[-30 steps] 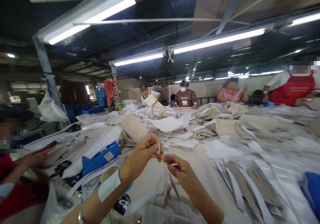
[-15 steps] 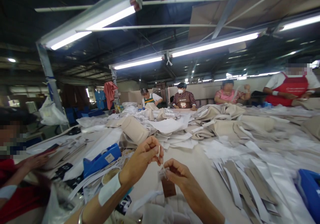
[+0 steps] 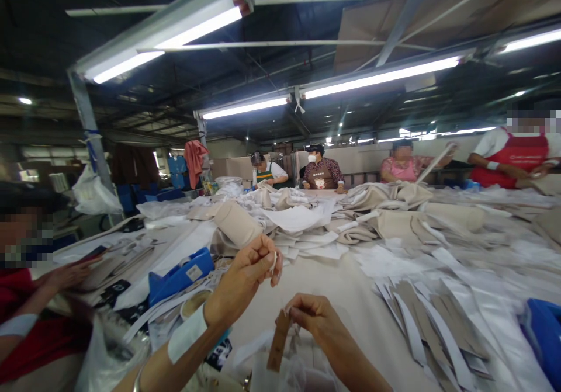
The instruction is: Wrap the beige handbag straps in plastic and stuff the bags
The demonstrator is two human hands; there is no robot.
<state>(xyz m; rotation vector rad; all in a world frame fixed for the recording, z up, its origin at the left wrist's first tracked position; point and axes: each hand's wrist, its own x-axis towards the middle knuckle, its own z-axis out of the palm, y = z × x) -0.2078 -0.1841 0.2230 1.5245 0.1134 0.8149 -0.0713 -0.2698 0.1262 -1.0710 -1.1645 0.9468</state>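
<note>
My left hand (image 3: 249, 272) is raised over the middle of the table, its fingertips pinched on a small white string loop. Lower and to the right, my right hand (image 3: 313, 316) pinches the top end of a brown tag (image 3: 279, 340), which hangs tilted from the fingertips. A gap separates the two hands. Beneath the tag lies clear plastic wrapping over pale material (image 3: 302, 374), partly blurred. White bands wrap my left wrist.
Blue tape dispensers (image 3: 180, 276) (image 3: 543, 333) stand left and right. Beige and white fabric pieces (image 3: 398, 225) heap across the table's far side, with strips (image 3: 438, 322) at right. A person in red (image 3: 39, 322) sits at left; several people work opposite.
My hands have moved apart, the right one lower. The brown tag has swung to the left and tilted below my right hand. The view has shifted slightly.
</note>
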